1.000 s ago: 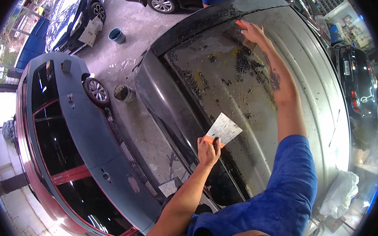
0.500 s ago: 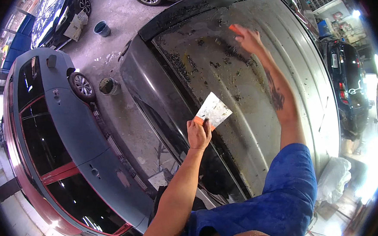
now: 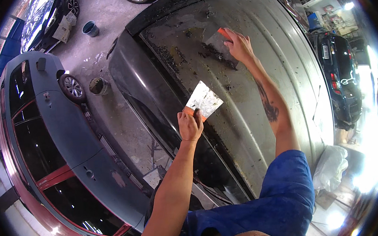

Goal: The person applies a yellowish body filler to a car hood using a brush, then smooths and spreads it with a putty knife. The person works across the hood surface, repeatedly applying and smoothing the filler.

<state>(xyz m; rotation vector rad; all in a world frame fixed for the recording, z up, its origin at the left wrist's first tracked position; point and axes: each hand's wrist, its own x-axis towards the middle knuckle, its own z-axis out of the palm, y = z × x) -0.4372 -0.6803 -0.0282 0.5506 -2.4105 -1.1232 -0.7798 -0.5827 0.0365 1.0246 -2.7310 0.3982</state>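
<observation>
1. Head view: nearest is the royal-blue fabric short sleeve on the person's right arm, with a crumpled, translucent plastic bag just beyond its outer side.
2. The left hand has its thumb and fingers clamped on the orange grip of a flat, whitish, smeared spreader. That blade points forward, over the near left part of the roof, with dark and yellowish specks on its face.
3. Beneath both hands spreads a ribbed, silver-grey metal car roof, with a dark channel running along its left side.
4. Farther out, the right hand has its fingers closed on a 2nd tool, an orange-handled, grey-bladed scraper, low over the roof's far half.
5. A ridge of black, crumbly residue lies along that blade's edge; other dark flecks dot the roof around it.
6. To the left stands a matte-grey car with red trim; to the right, a glossy black car.
7. On the floor between the left car and the roof are 2 round buckets: a grey, stained bucket and, farther away, a blue bucket.
</observation>
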